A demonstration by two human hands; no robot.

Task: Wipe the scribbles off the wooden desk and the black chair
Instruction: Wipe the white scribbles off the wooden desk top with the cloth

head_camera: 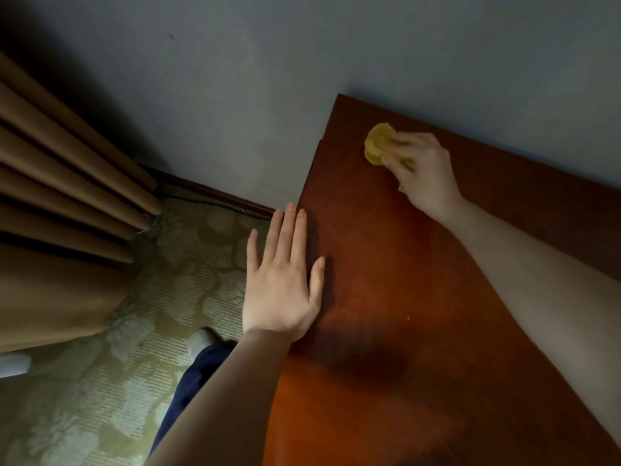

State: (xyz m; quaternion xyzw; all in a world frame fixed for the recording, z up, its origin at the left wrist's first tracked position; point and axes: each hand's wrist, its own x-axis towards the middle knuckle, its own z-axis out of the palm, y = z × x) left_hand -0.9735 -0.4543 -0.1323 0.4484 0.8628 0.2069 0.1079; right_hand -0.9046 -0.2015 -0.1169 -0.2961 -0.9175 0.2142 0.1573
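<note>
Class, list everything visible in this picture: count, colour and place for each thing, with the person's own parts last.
desk: one, reddish-brown, right, against the wall
cloth: one, yellow, desk's far corner
wall: one, grey-blue, top
curtain: one, brown, left
carpet: one, pale green, lower left
skirting board: one, dark brown, foot of wall
leg: one, navy trousers, white sock, beside desk
left hand: one, flat at desk's left edge
right hand: one, gripping the cloth
</note>
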